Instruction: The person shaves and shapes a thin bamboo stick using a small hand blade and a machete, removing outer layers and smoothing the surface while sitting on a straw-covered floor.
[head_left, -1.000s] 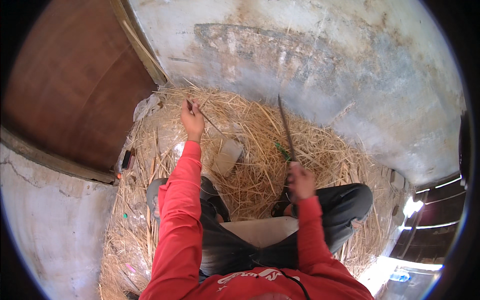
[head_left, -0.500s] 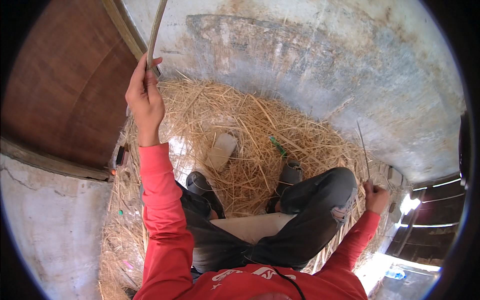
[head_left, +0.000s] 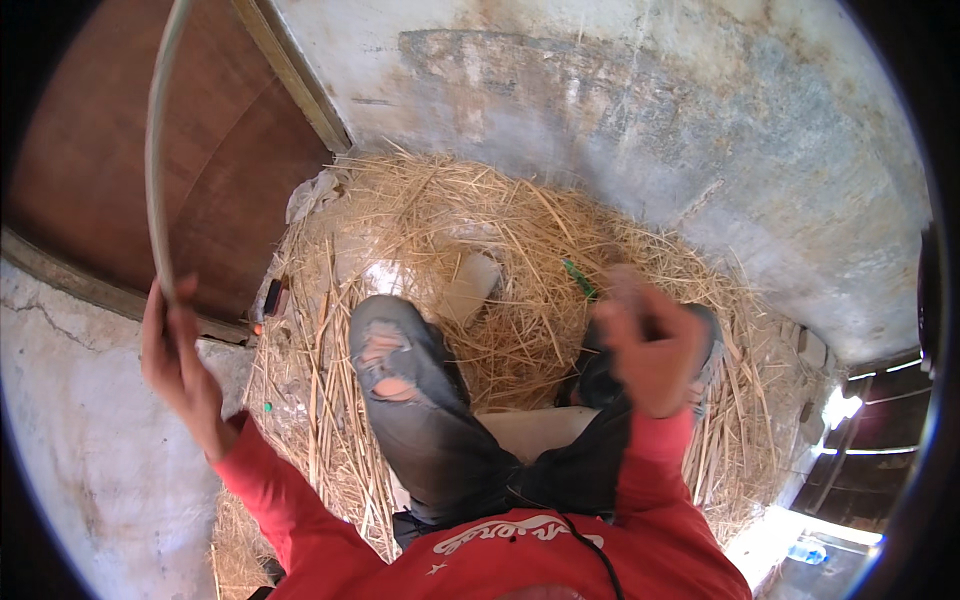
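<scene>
Raised at the left, my left hand grips the lower end of a long, pale, thin strip like split cane. The strip curves upward past the top edge of the view. In front of my bent knees, my right hand is closed and smeared by motion. A thin dark rod seems to rise from its fingers as a faint blur, its outline too smeared to follow. Straw and dry stalks cover the ground around my feet.
A stained plaster wall curves ahead, with a brown door panel at left. Between my legs stand a pale block and a low pale seat. A green object lies in the straw. A plastic bottle lies lower right.
My left hand has moved down and left with the strip. My right hand has swung up and inward from far right to above my right knee. My left knee has risen.
</scene>
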